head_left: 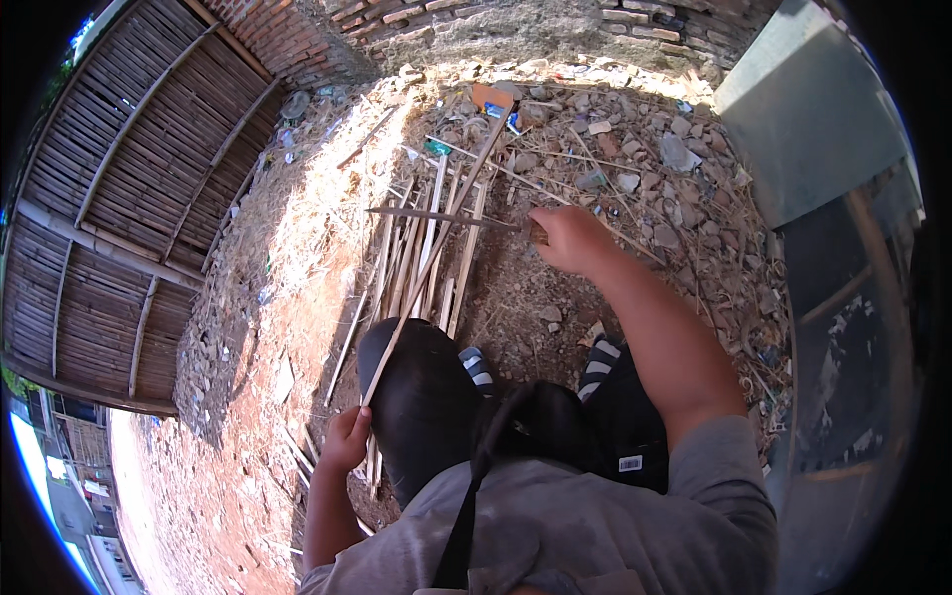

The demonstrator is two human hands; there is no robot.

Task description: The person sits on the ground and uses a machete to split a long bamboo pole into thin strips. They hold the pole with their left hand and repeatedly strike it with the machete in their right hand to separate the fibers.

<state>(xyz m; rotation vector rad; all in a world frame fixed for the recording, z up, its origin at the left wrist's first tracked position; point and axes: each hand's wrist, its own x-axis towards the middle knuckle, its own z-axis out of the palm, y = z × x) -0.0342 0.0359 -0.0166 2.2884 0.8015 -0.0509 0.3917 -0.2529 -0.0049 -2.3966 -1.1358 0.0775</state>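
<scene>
My right hand [570,238] is closed round the handle of a long knife [421,213], whose narrow blade points left and tapers to a tip. The blade lies across a long bamboo strip [428,263]; whether the two touch I cannot tell. Low on the left, my left hand [346,438] grips the strip close to its near end. From there the strip runs up past my left knee, slanting away to the right. Beneath it, a loose bundle of pale strips [467,263] lies on the ground in front of me.
A slatted bamboo panel [139,129] rises at the left. Stones and rubble [674,213] cover the ground to the right, beside a grey board [813,119]. The far side ends in a brick wall [416,30]. My sandalled feet [600,365] are close to the bundle.
</scene>
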